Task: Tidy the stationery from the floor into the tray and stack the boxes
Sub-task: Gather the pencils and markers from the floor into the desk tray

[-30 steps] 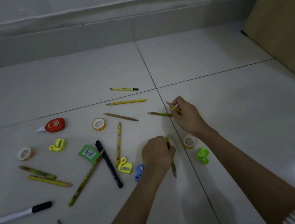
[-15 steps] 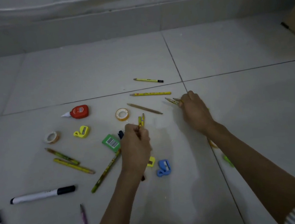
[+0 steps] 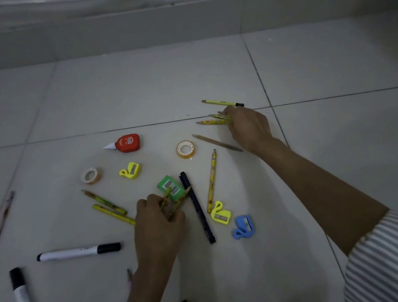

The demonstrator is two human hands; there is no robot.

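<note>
Gathering is under way but far from finished. The left hand (image 3: 159, 223) is curled round two short yellow-green pencils (image 3: 171, 200), whose tips cross the green rectangular block with a barcode label (image 3: 171, 191). Up and right of that block, well apart, the right hand (image 3: 248, 128) grips a small bundle of yellow patterned pencils (image 3: 214, 120) low over the pale tiled floor (image 3: 133, 91). A yellow pencil with a black end (image 3: 222, 102) lies just beyond its fingers.

Much is left lying loose. Just right of the block is a dark blue pen (image 3: 198, 207), and beyond it a long yellow pencil (image 3: 212, 181). Above the block sit a clear tape roll (image 3: 185, 149) and a red glue bottle (image 3: 127, 143). Below and left of it is a white marker with a black cap (image 3: 79, 252). Sharpeners and other pencils are scattered around.

Neither tray nor boxes are in view, so nothing looks put away and I judge the stacking not yet begun.
</note>
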